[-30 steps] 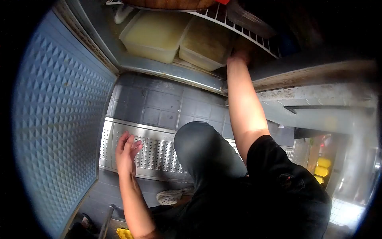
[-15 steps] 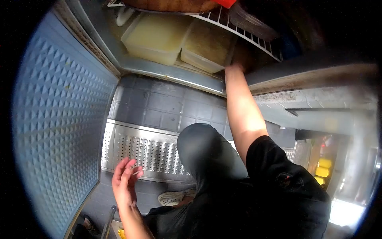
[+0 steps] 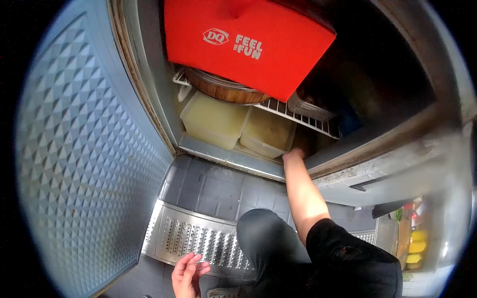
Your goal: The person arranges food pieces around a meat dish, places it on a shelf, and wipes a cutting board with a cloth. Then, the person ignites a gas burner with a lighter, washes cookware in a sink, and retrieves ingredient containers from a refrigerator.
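My right hand (image 3: pixel 294 155) reaches into the bottom of an open refrigerator, at the right side of a translucent tub (image 3: pixel 268 131); its fingers fade into shadow, so what they hold is hidden. A second tub (image 3: pixel 213 120) with pale yellow contents sits to the left of the first. My left hand (image 3: pixel 188 275) hangs above the floor near the metal drain grate (image 3: pixel 198 241), fingers apart and nothing in it.
A blue textured door (image 3: pixel 89 159) stands open at the left. Above the tubs, a wire shelf (image 3: pixel 298 119) bears a wooden round vessel (image 3: pixel 223 90) and a red box (image 3: pixel 248 44). Yellow items (image 3: pixel 416 247) lie at the far right.
The view has tilted upward, bringing the red box into sight. My right hand stays beside the right tub. My left hand appears lower in view, still open.
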Tool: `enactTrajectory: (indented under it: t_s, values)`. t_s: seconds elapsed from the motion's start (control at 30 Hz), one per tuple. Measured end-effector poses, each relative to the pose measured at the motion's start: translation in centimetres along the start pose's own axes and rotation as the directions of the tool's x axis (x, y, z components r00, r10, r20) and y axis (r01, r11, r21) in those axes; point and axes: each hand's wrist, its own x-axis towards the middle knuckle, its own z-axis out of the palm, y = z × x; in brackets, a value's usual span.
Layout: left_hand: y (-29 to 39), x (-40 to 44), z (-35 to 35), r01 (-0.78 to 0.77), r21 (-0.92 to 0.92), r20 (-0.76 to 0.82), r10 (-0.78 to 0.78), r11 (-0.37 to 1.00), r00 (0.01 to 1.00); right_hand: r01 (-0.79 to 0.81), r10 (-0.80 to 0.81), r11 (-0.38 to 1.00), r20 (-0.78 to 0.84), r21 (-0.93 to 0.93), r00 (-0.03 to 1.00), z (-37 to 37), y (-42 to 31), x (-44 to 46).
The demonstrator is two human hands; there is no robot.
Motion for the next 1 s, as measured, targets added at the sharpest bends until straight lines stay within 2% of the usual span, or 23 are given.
enactTrajectory:
  t_s: [0.07,0.17,0.23,0.27,0.3,0.37,0.43,0.47,0.5,0.57,0.6,0.63,0.7,0.73,0.83,0.87,0.97,1.0]
  values:
    - [0.2,0.3,-0.3,0.001,-0.004,0.012,-0.001,1.000,1.000,-0.027,0.029,0.999,0.052,-0.030,0.998,-0.1,0.2,-1.3]
    - [1.3,0.6,-0.2,-0.030,0.109,-0.037,0.035,0.994,0.999,-0.090,0.106,0.993,0.254,-0.075,0.961,-2.1,1.8,-4.6]
    - [1.1,1.1,-0.8,-0.068,0.166,-0.025,0.073,0.984,0.997,-0.119,0.211,0.951,0.320,-0.284,0.923,-2.1,1.5,-15.8]
    - [1.1,1.3,-0.9,-0.087,0.201,-0.017,0.092,0.976,0.996,-0.107,0.223,0.919,0.277,-0.380,0.935,-2.3,2.4,-19.3]
    - [1.0,1.3,-1.0,-0.101,0.237,-0.010,0.107,0.966,0.994,-0.093,0.277,0.903,0.402,-0.421,0.873,-2.8,2.5,-23.7]
    - [1.0,1.4,-1.9,-0.195,0.506,0.064,0.189,0.840,0.980,-0.187,0.491,0.841,0.571,-0.508,0.658,-3.9,3.0,-30.9]
    - [0.6,1.7,-2.9,-0.275,0.721,0.152,0.242,0.636,0.958,-0.280,0.640,0.758,0.587,-0.590,0.496,-4.6,4.3,-36.1]
    - [1.5,1.3,-2.6,-0.232,0.851,0.162,0.185,0.471,0.969,-0.249,0.672,0.730,0.604,-0.636,0.429,-5.4,5.3,-37.7]
    - [2.2,1.0,-2.2,-0.263,0.915,0.198,0.229,0.305,0.953,-0.219,0.704,0.701,0.611,-0.678,0.362,-6.4,6.7,-38.6]
    - [2.9,0.1,-1.6,-0.278,0.959,0.284,0.269,-0.059,0.920,0.064,0.628,0.738,0.718,-0.672,0.302,-8.6,10.0,-38.4]
    - [2.6,0.0,-1.9,-0.221,0.975,0.220,0.223,-0.019,0.950,0.418,0.545,0.682,0.798,-0.600,0.258,-9.3,10.8,-38.0]
    - [2.2,-0.1,-1.9,-0.194,0.981,0.196,0.222,-0.032,0.955,0.712,0.486,0.538,0.856,-0.451,0.175,-9.9,11.3,-37.8]
    - [0.9,-0.8,-2.2,-0.152,0.986,0.162,0.188,-0.067,0.969,0.766,0.603,0.490,0.796,-0.416,0.046,-10.5,11.2,-37.9]
    - [-2.4,-0.3,-3.8,-0.200,0.972,0.225,0.258,-0.120,0.939,0.818,0.598,0.493,0.799,-0.297,-0.070,-10.8,11.1,-37.9]
    - [-4.4,-0.9,-3.3,-0.109,0.986,0.121,0.093,-0.124,0.988,0.930,0.664,0.345,0.733,-0.124,-0.148,-12.1,10.8,-37.8]
    - [-5.6,-1.0,-3.5,-0.135,0.990,0.137,0.053,-0.038,0.989,0.931,0.675,0.354,0.713,-0.087,-0.190,-11.9,9.9,-38.1]
    - [-6.7,-1.7,-2.7,-0.111,0.993,0.110,-0.024,-0.039,0.994,0.975,0.659,0.223,0.735,0.012,-0.160,-16.3,10.6,-35.0]
    - [-7.2,-2.2,-2.6,-0.020,1.000,0.019,-0.042,-0.009,0.999,1.000,0.781,0.000,0.624,0.001,-0.001,-16.3,9.2,-35.6]
